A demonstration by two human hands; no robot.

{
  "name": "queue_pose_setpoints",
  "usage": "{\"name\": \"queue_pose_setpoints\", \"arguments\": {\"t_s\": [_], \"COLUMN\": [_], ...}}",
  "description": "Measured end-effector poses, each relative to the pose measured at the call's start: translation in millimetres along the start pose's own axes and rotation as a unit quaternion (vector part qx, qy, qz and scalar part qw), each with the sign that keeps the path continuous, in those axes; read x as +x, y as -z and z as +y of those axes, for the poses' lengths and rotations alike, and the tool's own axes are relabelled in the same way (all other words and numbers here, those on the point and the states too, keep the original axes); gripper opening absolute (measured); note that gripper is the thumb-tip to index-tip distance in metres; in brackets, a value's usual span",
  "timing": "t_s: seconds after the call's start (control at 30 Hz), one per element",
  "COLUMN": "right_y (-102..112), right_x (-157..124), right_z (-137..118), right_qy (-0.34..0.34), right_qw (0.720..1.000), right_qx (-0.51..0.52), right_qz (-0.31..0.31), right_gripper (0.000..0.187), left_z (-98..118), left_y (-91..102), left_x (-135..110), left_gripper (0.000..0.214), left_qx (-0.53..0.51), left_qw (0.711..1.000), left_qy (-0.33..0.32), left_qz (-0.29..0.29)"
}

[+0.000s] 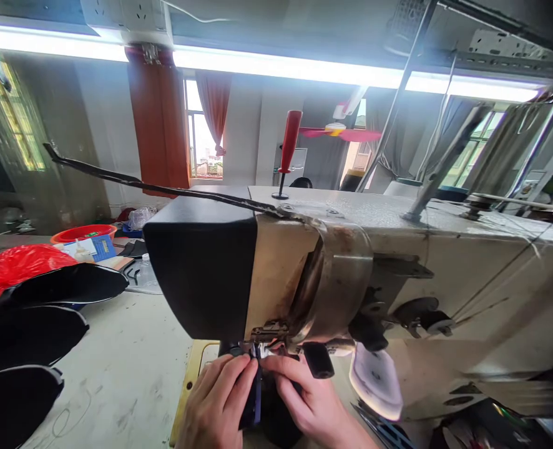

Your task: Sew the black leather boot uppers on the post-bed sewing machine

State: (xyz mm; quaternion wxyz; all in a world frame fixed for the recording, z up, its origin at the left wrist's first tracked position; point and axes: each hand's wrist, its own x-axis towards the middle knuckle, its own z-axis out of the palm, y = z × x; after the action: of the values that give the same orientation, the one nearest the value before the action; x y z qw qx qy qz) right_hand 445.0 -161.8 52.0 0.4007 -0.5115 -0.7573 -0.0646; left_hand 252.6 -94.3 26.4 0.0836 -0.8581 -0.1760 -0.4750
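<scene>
An industrial sewing machine [201, 268] with a black end cover fills the middle. Beneath its head, the small bright metal presser foot [258, 350] lies right at my fingertips. My left hand [220, 399] presses its closed fingers on a dark fabric piece [248, 411] with a blue-purple edge, just left of the foot. On the other side, my right hand [311, 399] is curled, index fingertip beside the foot, fingers closed on the dark piece. The needle tip and part of the fabric are hidden by my fingers.
Several black curved pieces [24, 337] lie at the left on the white table [117, 368]. Behind them are a red plastic bag [19, 268] and an orange basin [82, 232]. A red-handled screwdriver [290, 140] stands on the machine; a lit lamp [377, 380] glows at right.
</scene>
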Motion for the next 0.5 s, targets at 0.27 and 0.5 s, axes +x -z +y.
{"name": "queue_pose_setpoints", "arguments": {"t_s": [0.27,0.5], "right_y": [-3,-6], "right_x": [3,1], "right_z": [-3,3], "right_qy": [-0.024,-0.050], "right_qw": [0.999,0.998], "right_qx": [0.019,0.023], "right_qz": [0.040,0.009], "right_gripper": [0.029,0.031], "left_z": [1,11], "left_y": [-2.4,-9.4], "left_x": [6,8], "left_gripper": [0.038,0.038], "left_qx": [-0.007,-0.015], "left_qw": [0.999,0.997], "left_qy": [-0.018,0.006], "left_qz": [0.042,0.075]}}
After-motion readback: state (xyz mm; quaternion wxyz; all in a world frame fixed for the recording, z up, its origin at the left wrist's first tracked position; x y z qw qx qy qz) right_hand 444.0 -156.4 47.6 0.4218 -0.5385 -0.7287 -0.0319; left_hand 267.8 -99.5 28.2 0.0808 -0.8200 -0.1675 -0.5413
